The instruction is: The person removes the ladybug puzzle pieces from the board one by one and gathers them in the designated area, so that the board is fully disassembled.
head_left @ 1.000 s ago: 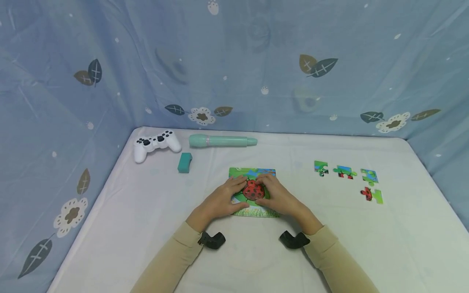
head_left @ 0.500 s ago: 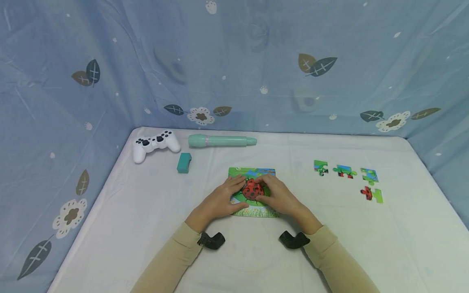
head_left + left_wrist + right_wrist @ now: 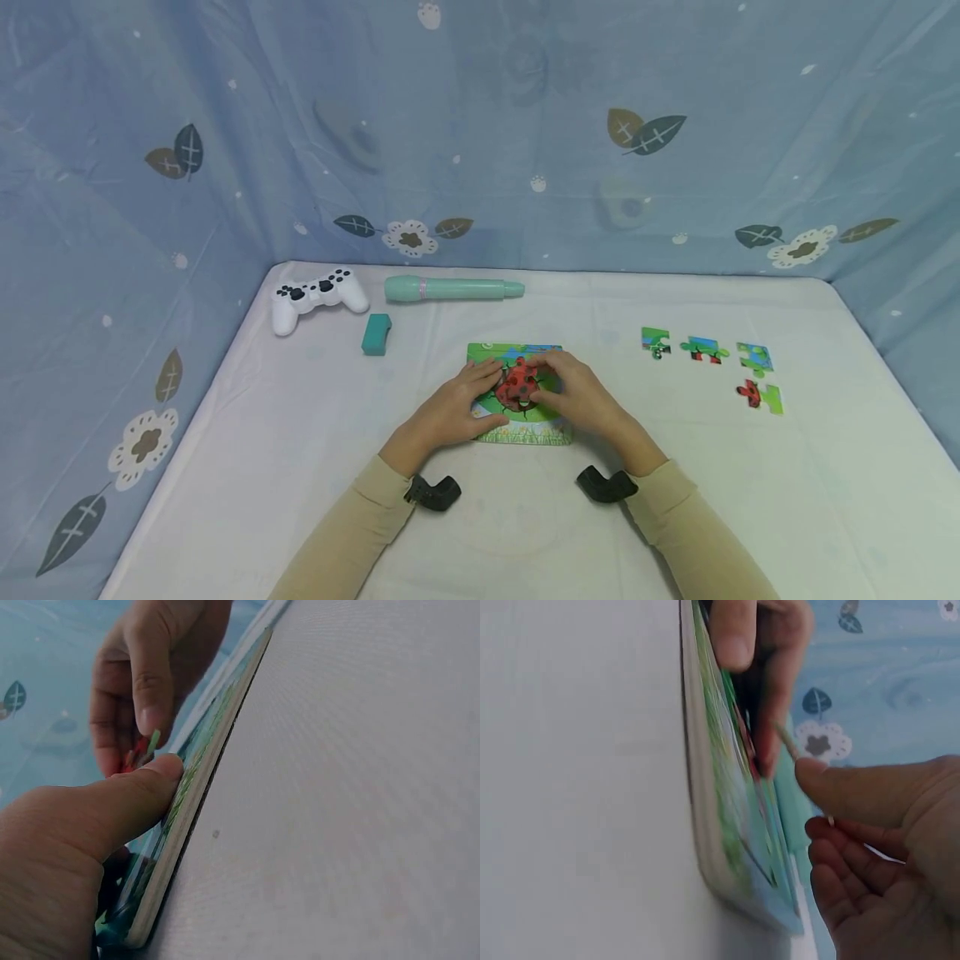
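A ladybug jigsaw board [image 3: 528, 435] lies flat on the white table in the head view. My left hand [image 3: 450, 408] rests on its left side, fingers spread over the picture and thumb near the lower edge. Between thumb and fingers, my right hand [image 3: 583, 402] pinches a red puzzle piece [image 3: 140, 755] close above the ladybug picture. That puzzle piece [image 3: 785, 741] shows its thin edge in the right wrist view, tilted and raised off the board. Part of the board is hidden under both hands.
Several loose puzzle pieces [image 3: 705, 349] lie to the right on the table. Toward the back left are a white game controller [image 3: 318, 296], a teal block [image 3: 377, 334] and a green microphone-shaped tube [image 3: 454, 289]. A blue patterned cloth [image 3: 480, 125] rises behind the table.
My right hand has shifted slightly right and lifted a red puzzle piece from the ladybug, where the picture lay whole before. The left hand has stayed in place.
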`<control>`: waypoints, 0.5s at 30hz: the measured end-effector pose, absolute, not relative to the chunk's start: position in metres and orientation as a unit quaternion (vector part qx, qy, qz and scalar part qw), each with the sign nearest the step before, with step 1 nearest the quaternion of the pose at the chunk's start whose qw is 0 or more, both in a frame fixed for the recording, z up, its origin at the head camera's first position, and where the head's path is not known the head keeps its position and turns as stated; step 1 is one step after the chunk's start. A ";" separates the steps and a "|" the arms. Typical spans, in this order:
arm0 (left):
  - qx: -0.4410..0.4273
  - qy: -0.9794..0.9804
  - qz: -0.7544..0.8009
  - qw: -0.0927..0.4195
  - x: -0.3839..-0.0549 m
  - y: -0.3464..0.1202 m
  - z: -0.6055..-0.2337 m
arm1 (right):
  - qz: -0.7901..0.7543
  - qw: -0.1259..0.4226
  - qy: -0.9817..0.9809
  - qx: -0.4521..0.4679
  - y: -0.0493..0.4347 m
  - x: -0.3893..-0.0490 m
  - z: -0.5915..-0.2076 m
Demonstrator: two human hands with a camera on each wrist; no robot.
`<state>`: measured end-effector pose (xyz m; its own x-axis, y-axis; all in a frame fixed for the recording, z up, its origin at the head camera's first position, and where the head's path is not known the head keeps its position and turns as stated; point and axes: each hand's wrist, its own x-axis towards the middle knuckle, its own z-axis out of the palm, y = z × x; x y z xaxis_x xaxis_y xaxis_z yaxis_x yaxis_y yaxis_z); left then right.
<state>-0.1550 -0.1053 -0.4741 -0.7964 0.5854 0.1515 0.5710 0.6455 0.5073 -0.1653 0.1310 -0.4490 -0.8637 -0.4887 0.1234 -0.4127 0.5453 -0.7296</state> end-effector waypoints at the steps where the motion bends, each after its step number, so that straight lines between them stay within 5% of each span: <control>1: 0.318 0.907 0.277 0.013 -0.155 -0.106 -0.474 | -0.403 0.047 0.877 -0.256 0.133 -0.166 -0.448; 15: 0.321 0.905 0.278 0.012 -0.155 -0.106 -0.474 | -0.396 0.040 0.898 -0.187 0.203 -0.169 -0.436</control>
<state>-0.1552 -0.1058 -0.4741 -0.7940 0.5872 0.1577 0.5743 0.6392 0.5115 -0.1694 0.2029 -0.4365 -0.9272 -0.3665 0.0767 -0.3039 0.6170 -0.7260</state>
